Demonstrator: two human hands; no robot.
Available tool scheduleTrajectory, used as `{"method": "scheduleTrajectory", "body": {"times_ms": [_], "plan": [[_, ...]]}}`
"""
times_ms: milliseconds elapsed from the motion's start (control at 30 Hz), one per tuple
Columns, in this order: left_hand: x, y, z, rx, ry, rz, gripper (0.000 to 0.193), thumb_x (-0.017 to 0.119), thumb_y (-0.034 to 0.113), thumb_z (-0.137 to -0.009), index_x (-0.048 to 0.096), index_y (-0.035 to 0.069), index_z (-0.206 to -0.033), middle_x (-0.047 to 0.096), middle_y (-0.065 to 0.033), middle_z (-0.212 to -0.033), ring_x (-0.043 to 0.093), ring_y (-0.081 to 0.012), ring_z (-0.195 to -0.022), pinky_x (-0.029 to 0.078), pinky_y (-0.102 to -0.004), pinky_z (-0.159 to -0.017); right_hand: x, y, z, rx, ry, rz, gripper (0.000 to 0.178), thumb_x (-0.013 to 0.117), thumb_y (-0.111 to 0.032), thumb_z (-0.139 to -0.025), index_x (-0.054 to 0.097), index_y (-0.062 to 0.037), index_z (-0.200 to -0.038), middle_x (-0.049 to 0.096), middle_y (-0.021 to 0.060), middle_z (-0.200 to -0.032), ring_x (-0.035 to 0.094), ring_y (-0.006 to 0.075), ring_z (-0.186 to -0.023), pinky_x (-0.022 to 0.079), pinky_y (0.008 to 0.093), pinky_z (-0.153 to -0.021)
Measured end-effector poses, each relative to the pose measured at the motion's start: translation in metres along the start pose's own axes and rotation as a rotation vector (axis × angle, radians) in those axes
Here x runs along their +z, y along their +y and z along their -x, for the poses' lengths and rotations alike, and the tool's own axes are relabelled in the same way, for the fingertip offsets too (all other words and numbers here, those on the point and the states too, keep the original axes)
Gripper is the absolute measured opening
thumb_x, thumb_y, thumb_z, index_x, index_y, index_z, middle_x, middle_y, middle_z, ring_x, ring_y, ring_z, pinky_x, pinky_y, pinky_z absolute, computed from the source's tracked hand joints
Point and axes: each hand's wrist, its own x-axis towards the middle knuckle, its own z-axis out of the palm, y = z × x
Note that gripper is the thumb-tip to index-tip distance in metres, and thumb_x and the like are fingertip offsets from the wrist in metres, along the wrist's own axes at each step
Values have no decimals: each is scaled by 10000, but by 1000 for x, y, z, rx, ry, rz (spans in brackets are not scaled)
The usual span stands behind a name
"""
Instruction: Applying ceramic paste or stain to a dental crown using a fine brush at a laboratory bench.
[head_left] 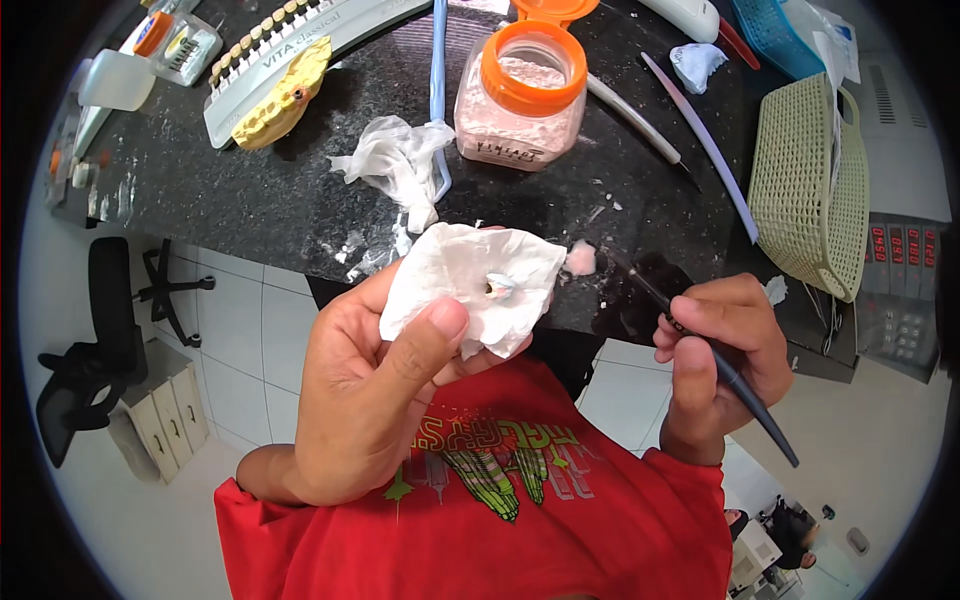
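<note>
A folded white tissue point(440, 265) lies across the fingers of my left hand point(370, 370), with the thumb pressing on its near edge. On the tissue rests a small tooth-like crown point(499, 286), whitish with a dark hollow side. My right hand point(725, 345) grips a slim brush point(748, 392) with a dark handle, between thumb and fingers. The brush's thin tip points up and left over the black bench, near a small blob of pink paste point(581, 258). Crown and brush are apart.
An orange-rimmed jar point(520, 125) of pink powder stands open beyond the tissue. Crumpled tissue point(390, 160), a yellow dental model point(280, 105) and a tooth shade guide point(320, 45) lie left of it. Slender tools point(640, 125) and a woven basket point(800, 185) are at right.
</note>
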Motion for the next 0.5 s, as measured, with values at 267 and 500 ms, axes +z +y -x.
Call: {"method": "scheduleTrajectory", "body": {"times_ms": [267,500], "plan": [[4,-4,6,22,-11,19,671,596,297,-875,320,-138,-1306,480,-312,-1262,503,-412,-1178,463,-446,-976,19,8,3,-9,210,-97,167,657,47,-626,593,13,-777,621,121,-644,569,115,-500,435,190,-434],[-5,-11,13,53,-196,79,791,503,386,-894,156,-129,-1385,294,-340,-1400,306,-464,-1311,254,-552,-1094,18,7,-1,-44,172,-45,154,645,53,-604,593,10,-743,617,107,-626,569,130,-485,432,198,-418]]}}
